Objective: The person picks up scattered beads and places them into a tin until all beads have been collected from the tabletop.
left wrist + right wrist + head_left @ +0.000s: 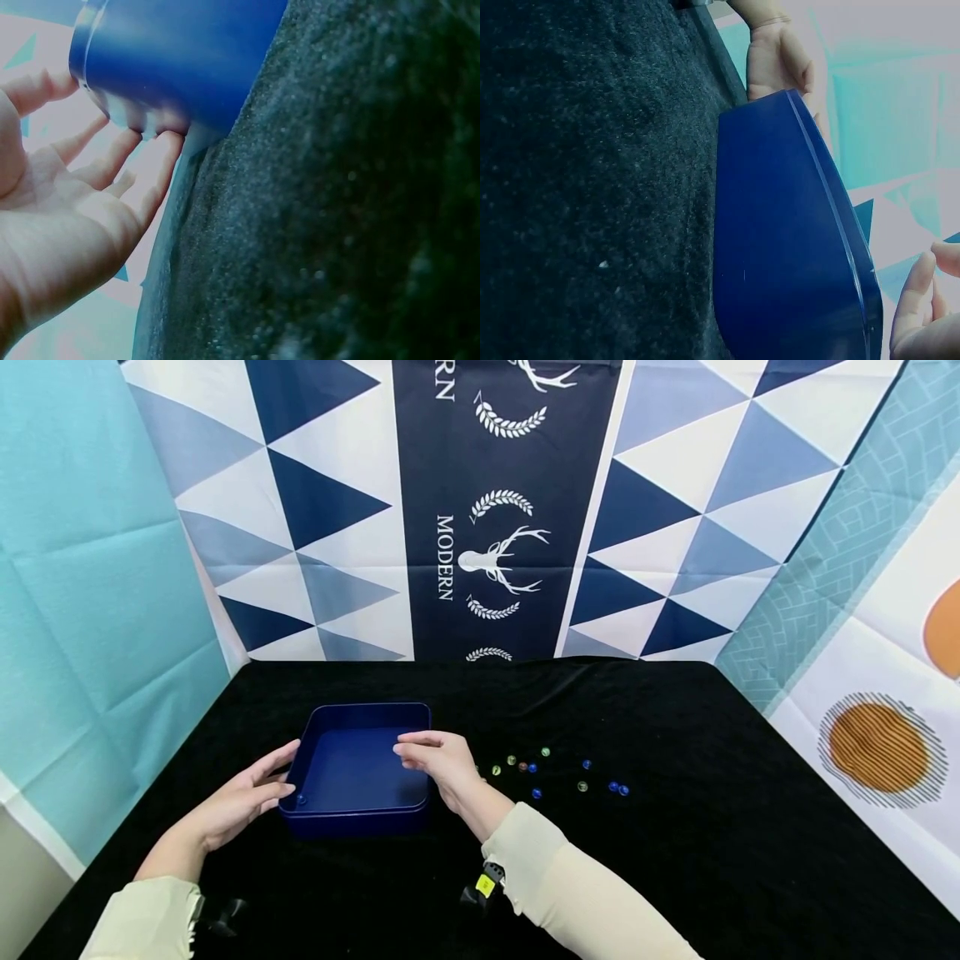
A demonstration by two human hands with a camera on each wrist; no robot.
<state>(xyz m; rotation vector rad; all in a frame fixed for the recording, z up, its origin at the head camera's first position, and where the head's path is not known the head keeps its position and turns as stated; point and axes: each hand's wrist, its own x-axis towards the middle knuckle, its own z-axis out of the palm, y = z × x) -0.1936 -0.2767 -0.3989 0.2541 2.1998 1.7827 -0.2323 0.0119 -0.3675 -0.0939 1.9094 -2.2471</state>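
Note:
A dark blue rectangular box [367, 768] without a lid sits on the black cloth. One small blue marble [302, 799] lies inside, by its near left corner. My left hand [240, 802] is at the box's left side; in the left wrist view its extended fingers [154, 176] touch the outer wall. My right hand [442, 764] reaches over the right rim, thumb and index fingertips close together above the box. Whether a marble is between those fingertips I cannot tell. In the right wrist view, the right fingers [915, 292] appear beside the box rim.
Several glass marbles, including a green one [545, 752], a blue one [587, 764] and a pale one [582, 786], lie scattered on the black cloth [675, 860] right of the box. Patterned fabric [495, 510] hangs behind the table, with light blue fabric [90, 568] at the left.

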